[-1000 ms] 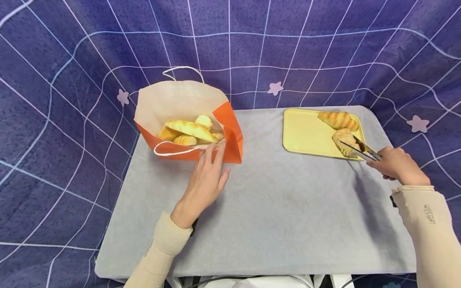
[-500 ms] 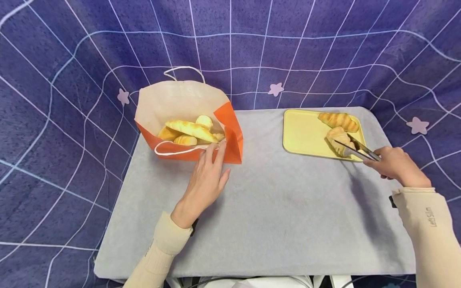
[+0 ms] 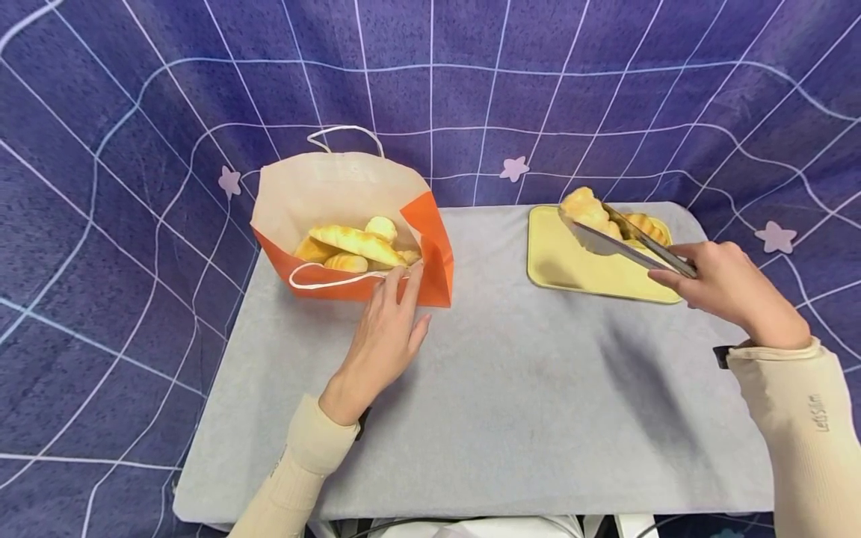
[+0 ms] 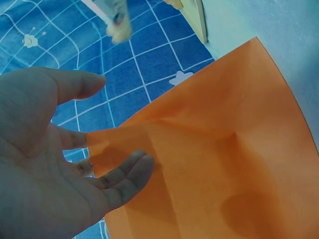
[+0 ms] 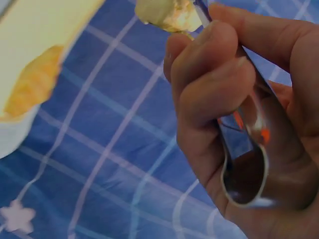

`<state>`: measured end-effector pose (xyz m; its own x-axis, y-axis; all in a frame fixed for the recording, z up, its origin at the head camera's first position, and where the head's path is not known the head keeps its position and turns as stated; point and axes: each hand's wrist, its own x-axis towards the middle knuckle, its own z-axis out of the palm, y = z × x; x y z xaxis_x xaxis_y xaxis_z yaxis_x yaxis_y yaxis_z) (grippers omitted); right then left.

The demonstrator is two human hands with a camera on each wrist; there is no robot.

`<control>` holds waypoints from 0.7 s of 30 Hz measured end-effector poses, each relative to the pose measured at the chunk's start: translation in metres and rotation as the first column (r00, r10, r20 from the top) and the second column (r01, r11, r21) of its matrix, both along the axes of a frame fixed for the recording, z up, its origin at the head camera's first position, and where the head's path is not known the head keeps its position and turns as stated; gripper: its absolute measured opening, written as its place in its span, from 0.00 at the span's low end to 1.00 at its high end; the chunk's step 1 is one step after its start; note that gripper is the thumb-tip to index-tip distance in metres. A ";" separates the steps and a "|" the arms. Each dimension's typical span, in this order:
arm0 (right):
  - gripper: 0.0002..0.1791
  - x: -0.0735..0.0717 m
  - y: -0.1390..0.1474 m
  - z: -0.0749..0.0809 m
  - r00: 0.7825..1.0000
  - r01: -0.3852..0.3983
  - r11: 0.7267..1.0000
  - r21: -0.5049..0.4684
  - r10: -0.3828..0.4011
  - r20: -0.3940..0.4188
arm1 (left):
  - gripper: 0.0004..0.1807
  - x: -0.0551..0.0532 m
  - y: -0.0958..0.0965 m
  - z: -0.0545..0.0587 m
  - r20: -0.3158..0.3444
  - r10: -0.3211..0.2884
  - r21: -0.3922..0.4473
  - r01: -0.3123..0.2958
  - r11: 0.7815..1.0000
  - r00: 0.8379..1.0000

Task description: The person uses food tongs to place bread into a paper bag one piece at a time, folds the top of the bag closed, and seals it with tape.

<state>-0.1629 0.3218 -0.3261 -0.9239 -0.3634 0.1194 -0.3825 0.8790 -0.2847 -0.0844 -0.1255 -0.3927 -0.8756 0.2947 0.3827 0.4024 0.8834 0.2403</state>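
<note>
My right hand grips metal tongs, whose handle end shows large in the right wrist view. A golden bread roll is pinched between the tong tips, raised above the yellow tray. Another bread, ridged and golden, lies at the tray's right end, partly covered by the tongs. My left hand rests at the near rim of an orange paper bag, thumb apart, some fingertips past its edge. Several breads lie inside the bag.
A grey cloth-covered table bears the bag at left and the tray at right. The bag's white cord handle hangs over the near rim; another stands up behind. A purple curtain borders the back and sides.
The tongs have lifted the bread roll off the tray and carried it left and up. My left hand and the bag stay where they were.
</note>
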 end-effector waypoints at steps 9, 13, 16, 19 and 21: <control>0.08 0.007 -0.063 0.052 0.966 -0.198 0.979 -0.053 0.185 -0.182 | 0.45 0.002 -0.001 0.001 -0.006 0.001 -0.007 -0.001 1.000 1.000; 0.07 0.006 -0.095 0.074 0.942 -0.275 0.959 -0.070 0.255 -0.217 | 0.45 0.003 -0.001 0.002 0.000 0.011 -0.023 -0.011 1.000 1.000; 0.07 0.003 -0.119 0.086 0.927 -0.322 0.944 -0.070 0.300 -0.224 | 0.45 0.003 -0.001 0.003 0.010 0.022 -0.032 -0.022 0.999 1.000; 0.08 -0.002 -0.141 0.094 0.910 -0.370 0.926 -0.072 0.346 -0.227 | 0.45 0.003 -0.001 0.004 0.018 0.031 -0.039 -0.030 0.999 0.999; 0.08 -0.005 -0.154 0.097 0.900 -0.397 0.915 -0.078 0.371 -0.229 | 0.44 0.003 -0.001 0.004 0.016 0.032 -0.042 -0.032 0.999 0.999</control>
<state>-0.1683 0.1674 -0.2287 -0.6655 -0.6560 0.3561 -0.7447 0.6161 -0.2567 -0.0810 -0.1261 -0.3888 -0.8912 0.2816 0.3556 0.3697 0.9051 0.2098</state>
